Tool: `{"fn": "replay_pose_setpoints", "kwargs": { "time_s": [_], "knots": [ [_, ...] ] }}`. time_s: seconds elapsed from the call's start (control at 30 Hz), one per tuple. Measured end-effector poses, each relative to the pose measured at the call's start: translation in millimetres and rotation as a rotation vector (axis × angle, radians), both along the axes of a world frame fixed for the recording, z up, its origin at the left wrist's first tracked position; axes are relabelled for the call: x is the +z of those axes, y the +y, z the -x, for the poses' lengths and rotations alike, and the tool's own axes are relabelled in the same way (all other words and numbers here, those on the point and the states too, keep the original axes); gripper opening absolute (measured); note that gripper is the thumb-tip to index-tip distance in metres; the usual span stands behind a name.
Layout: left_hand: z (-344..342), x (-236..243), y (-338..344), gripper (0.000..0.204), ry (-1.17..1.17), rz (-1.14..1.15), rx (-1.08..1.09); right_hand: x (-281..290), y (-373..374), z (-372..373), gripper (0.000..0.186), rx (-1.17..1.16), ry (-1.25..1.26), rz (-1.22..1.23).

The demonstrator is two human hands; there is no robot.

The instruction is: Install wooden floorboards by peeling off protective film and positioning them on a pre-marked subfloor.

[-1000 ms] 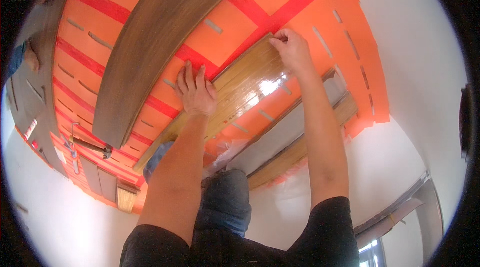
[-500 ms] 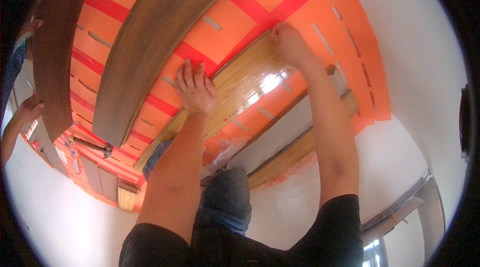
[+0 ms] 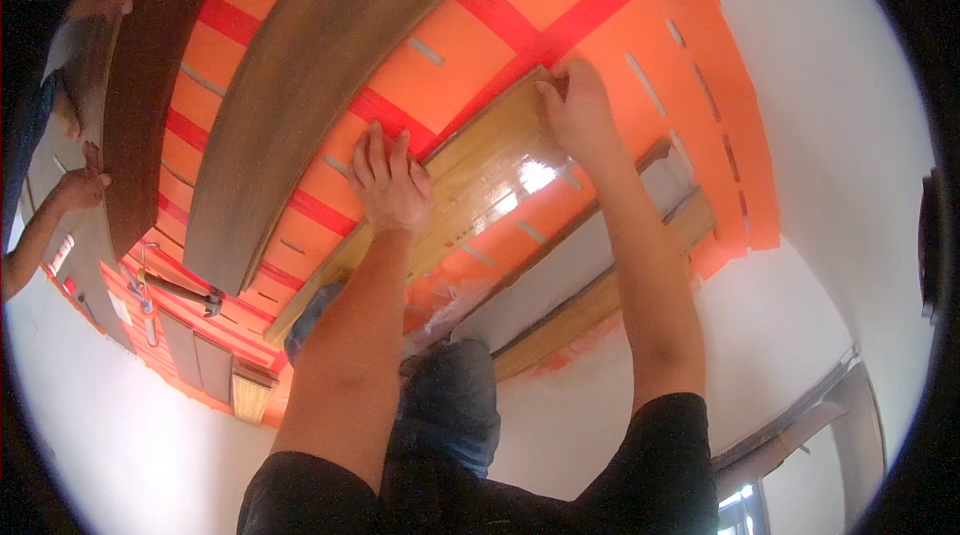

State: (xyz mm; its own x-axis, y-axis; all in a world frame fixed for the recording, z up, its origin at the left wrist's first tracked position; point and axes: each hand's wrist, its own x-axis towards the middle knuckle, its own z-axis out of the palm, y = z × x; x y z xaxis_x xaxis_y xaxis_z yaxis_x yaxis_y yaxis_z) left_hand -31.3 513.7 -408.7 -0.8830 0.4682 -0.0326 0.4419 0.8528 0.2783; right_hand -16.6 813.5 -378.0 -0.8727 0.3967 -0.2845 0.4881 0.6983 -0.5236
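Observation:
A glossy light-wood laminate plank (image 3: pixel 480 185) lies on orange underlay (image 3: pixel 560 5) crossed by red tape strips. My left hand (image 3: pixel 388 180) rests flat on the plank near its middle, fingers spread. My right hand (image 3: pixel 575 105) pinches the plank's far end at its corner. Both forearms reach in from below, over my knees in blue jeans (image 3: pixel 450 405).
A dark brown plank (image 3: pixel 320 85) lies to the left of mine, and another dark plank (image 3: pixel 140 95) sits farther left, held by another person's hands (image 3: pixel 85 185). More planks (image 3: pixel 590 265) lie by the white wall (image 3: pixel 830 135). A hammer (image 3: pixel 180 290) rests on the underlay.
My right hand has shifted to pinch the plank's far corner. The other person's dark plank at the left has moved further into view.

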Motion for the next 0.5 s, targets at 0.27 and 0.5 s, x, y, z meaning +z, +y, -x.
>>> {"fn": "replay_pose_setpoints", "kwargs": {
  "time_s": [0.27,0.5],
  "knots": [
    [0.0,2.4,0.0,0.044,-0.034,-0.003,0.001,5.5,13.5,11.3,0.021,-0.086,-0.217,0.158],
    [-2.0,2.6,-0.3,0.045,-0.054,-0.006,0.015,4.0,15.8,18.1,0.018,0.107,-0.232,0.126]
  ]
}}
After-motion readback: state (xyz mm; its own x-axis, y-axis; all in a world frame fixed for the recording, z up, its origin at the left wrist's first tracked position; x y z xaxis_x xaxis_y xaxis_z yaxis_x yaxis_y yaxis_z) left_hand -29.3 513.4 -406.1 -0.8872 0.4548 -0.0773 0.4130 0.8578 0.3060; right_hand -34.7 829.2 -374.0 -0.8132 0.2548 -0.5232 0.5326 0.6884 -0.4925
